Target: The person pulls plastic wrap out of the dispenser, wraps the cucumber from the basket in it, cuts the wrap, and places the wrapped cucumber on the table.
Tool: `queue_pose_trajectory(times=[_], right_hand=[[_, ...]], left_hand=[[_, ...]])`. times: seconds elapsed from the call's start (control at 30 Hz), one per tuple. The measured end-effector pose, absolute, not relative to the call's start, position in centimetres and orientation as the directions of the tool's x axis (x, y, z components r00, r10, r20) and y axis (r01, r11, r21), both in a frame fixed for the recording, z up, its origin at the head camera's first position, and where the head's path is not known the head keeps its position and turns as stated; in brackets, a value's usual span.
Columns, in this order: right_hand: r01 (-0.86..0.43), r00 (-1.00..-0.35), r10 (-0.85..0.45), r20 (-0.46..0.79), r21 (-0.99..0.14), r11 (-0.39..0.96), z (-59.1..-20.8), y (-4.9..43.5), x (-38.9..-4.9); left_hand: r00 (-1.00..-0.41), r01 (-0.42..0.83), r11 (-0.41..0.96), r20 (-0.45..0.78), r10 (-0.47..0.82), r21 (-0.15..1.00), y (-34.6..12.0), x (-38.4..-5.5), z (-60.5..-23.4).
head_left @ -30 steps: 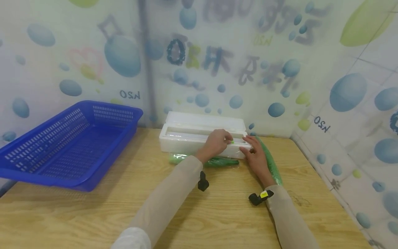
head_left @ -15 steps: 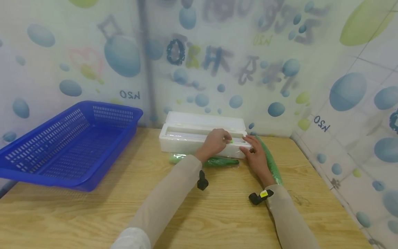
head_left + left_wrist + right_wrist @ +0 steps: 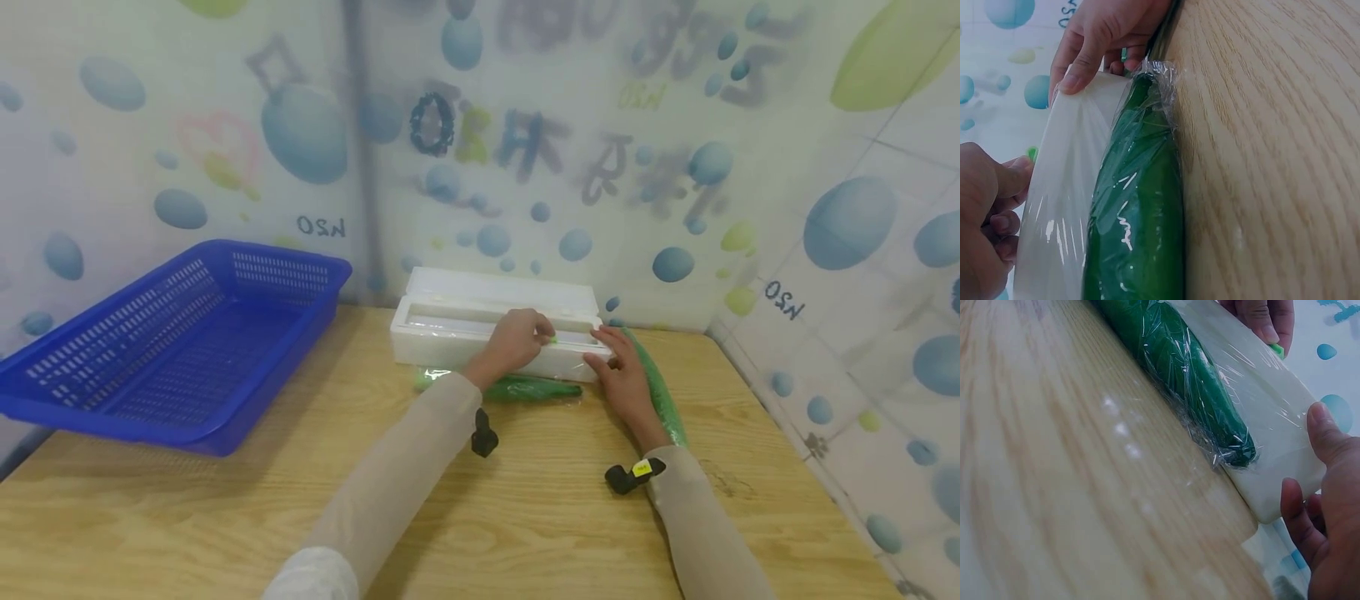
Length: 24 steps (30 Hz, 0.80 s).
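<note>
A long white cling film dispenser (image 3: 487, 340), its lid raised at the back, lies across the far side of the table. Clear film covers its front in both wrist views. My left hand (image 3: 516, 340) pinches the small green slide cutter (image 3: 1277, 350) on the front edge, right of the middle. With thumb and fingers spread round the corner, my right hand (image 3: 624, 379) holds the dispenser's right end. A film-wrapped green cucumber (image 3: 1141, 187) lies along the dispenser's near side, partly hidden by my left wrist in the head view. Beyond my right hand lies a second long cucumber (image 3: 660, 392).
A blue perforated plastic basket (image 3: 217, 437) stands at the left of the wooden table (image 3: 540, 533). Patterned walls (image 3: 495, 200) close off the back and the right side, with the dispenser's raised lid (image 3: 502, 287) close to the back wall.
My left hand has slid a little to the left along the dispenser with the green cutter. The right hand keeps its hold on the end. The head view has shifted slightly.
</note>
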State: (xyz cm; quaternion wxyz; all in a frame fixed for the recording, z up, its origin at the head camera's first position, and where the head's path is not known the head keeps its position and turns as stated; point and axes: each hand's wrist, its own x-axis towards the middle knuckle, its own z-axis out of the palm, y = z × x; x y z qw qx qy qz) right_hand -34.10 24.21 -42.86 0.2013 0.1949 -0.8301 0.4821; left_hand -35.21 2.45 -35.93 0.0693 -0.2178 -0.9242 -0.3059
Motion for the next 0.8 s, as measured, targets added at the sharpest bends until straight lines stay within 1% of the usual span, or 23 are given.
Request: queue_pose_trajectory(times=[0.3, 0.5, 0.63, 0.8], right_hand=[[-0.541, -0.831, -0.141, 0.538, -0.724, 0.428, -42.6, 24.2, -33.8], [-0.582, -0.805, -0.162, 0.57, -0.706, 0.404, -40.7, 23.3, -32.3], [-0.572, -0.811, -0.165, 0.562, -0.7, 0.427, -39.8, 22.9, -31.5], [-0.553, -0.824, -0.16, 0.544, -0.71, 0.435, -39.8, 22.8, -31.3]], left_hand=[[-0.882, 0.472, 0.688, 0.303, 0.362, 0.551, 1.7, -35.0, -36.1], [-0.864, 0.502, 0.674, 0.34, 0.37, 0.542, 1.1, -34.9, -36.0], [-0.86, 0.508, 0.678, 0.349, 0.371, 0.531, 0.8, -34.9, -36.2], [-0.859, 0.509, 0.68, 0.353, 0.37, 0.527, 0.4, -35.0, -36.5]])
